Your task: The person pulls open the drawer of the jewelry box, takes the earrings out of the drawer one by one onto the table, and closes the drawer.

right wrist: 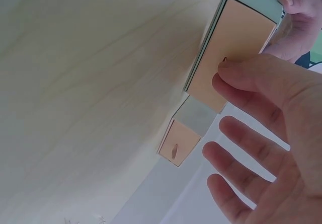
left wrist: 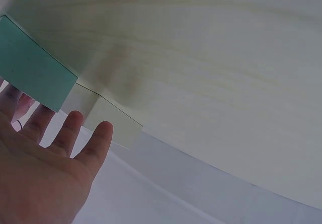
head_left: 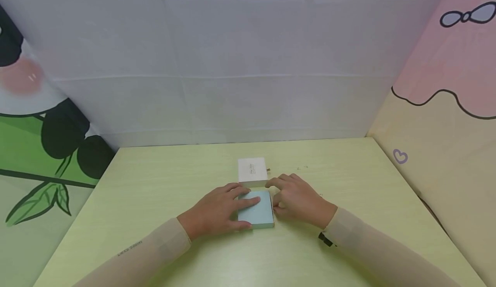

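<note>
A light blue drawer-style box (head_left: pixel 260 213) lies flat on the table, its orange-tan drawer front (right wrist: pixel 236 38) facing right. My left hand (head_left: pixel 218 209) rests on it with spread, mostly straight fingers: one lies across the top, and the thumb is at the near edge. At the box's right side my right hand (head_left: pixel 296 198) pinches a small pull tab (right wrist: pixel 225 59) on the drawer front between thumb and index finger. The other right fingers stay loosely bent, off the box. The drawer front looks about flush with the sleeve.
Just behind the blue box lies a smaller white box (head_left: pixel 252 169) with small print on top and a ribbon tab (right wrist: pixel 174 151) on its right end. The pale wooden table (head_left: pixel 174 170) meets a white cloth backdrop (head_left: pixel 240 63); printed cloths hang at both sides.
</note>
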{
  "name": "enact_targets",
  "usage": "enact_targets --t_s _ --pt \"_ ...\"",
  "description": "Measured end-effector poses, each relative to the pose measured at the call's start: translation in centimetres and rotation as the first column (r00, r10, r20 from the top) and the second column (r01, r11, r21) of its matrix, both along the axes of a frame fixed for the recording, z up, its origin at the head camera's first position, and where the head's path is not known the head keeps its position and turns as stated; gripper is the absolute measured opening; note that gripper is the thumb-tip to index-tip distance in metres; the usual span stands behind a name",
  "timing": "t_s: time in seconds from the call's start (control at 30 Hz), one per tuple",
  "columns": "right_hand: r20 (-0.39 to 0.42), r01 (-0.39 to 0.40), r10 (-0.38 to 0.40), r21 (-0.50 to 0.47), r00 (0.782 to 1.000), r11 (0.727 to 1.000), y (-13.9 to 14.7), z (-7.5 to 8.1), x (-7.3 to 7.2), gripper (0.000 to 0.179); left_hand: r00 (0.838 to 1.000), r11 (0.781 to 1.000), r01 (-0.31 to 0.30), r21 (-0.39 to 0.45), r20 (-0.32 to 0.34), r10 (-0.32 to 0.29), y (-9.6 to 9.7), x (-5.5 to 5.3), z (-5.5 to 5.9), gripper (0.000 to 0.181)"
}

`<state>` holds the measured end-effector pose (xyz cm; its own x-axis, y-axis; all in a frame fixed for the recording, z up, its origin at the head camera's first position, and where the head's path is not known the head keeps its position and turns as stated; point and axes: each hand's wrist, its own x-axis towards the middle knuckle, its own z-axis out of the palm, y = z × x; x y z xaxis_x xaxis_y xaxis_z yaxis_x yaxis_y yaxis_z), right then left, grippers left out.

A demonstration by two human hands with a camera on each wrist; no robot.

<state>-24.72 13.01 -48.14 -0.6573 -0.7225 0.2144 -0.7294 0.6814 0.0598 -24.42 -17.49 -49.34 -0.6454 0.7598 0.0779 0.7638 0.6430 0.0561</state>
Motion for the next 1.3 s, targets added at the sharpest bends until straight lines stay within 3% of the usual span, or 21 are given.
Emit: enact_targets --t_s 1.3 --pt "-0.009 -0.005 0.005 0.005 1.0 1.0 -0.42 0.22 0.24 0.008 1.0 1.0 0.001 0.002 0.012 -0.001 -0.01 -0.18 -0.07 0.071"
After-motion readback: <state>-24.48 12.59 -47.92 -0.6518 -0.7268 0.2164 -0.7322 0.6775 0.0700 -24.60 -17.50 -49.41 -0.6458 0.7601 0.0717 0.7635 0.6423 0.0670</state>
